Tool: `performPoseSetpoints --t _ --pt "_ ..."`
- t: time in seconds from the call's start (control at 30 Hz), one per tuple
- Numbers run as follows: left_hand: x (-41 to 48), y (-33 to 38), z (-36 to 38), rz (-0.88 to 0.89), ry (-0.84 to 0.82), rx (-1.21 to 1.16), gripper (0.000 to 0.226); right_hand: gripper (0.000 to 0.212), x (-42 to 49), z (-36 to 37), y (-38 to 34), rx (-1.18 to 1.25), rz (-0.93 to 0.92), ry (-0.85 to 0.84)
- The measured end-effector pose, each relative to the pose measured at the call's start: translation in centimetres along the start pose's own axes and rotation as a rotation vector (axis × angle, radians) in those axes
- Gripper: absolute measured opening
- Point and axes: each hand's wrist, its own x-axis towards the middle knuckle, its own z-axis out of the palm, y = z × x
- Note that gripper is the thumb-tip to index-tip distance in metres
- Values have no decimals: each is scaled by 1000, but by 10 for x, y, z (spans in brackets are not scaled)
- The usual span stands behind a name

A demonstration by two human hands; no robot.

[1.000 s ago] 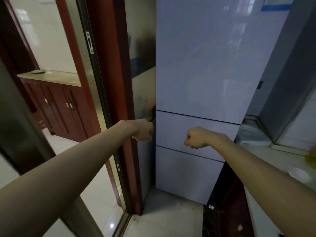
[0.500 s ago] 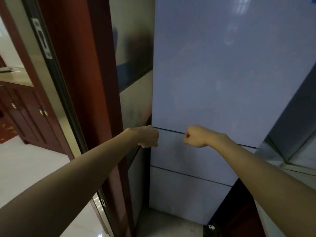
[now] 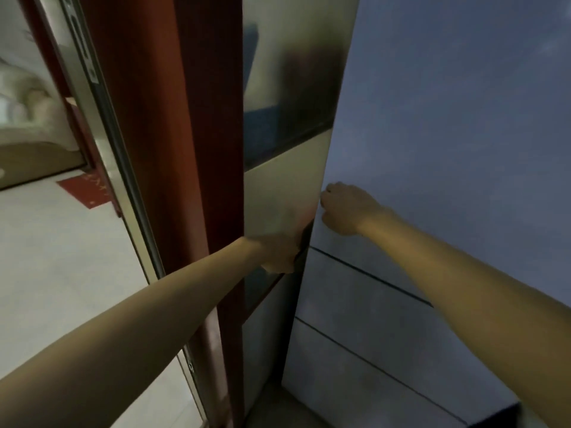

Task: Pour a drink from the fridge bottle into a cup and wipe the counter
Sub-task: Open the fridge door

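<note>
The left hand point(image 3: 278, 253) curls its fingers round the side edge of the closed upper fridge door point(image 3: 448, 118), probably to pull it open. The right hand point(image 3: 346, 208) is fisted against that edge, grip unclear. The bottle is unseen, presumably inside.

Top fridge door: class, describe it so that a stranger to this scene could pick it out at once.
Find the tall, glossy pale grey-blue fridge right of the reddish-brown wooden door frame. Two dark seams split its front into three panels. The top door is the uppermost and by far the tallest, with the right hand at its left edge.
</note>
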Motion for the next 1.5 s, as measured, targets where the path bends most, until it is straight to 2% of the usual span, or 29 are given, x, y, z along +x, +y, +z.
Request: performPoseSetpoints --t 0.1,0.2,0.4,0.5,0.6,0.7,0.8,0.9,1.0,1.1,1.3,1.5 --pt "1 6 -14 -91 30 -90 34 24 25 -18 16 -252 -164 241" --pt "7 13 -28 -191 176 -270 35 27 45 -31 29 -461 -173 330" --pt "26 32 -31 -258 325 -714 56 46 53 -34 29 -938 -34 204" --pt "32 47 -26 -260 401 -1001 62 50 58 -33 26 -966 -36 157" --pt "38 63 -23 -217 500 -1284 45 47 60 -38 26 -914 -53 141" --pt "46 73 -26 -166 558 -1481 42 48 60 -38 31 -963 -78 148" --pt "51 78 -31 -175 587 -1518 39 47 59 -36 35 -963 -105 155" --pt "59 78 -29 -194 643 -1438 43 47 60 -36 26 -911 -103 153" --pt "58 68 -20 -266 721 -1386 38 38 55 -33 11 -814 -153 233" --pt "48 55 -8 -310 707 -1323 36 36 45 -32 0 -750 -222 279" --pt "13 44 2 -222 634 -1326 45 43 16 -41 -18 -788 -260 279" --pt "-24 31 19 -192 572 -1317 30 40 -28 -52 -50 -719 -287 240"
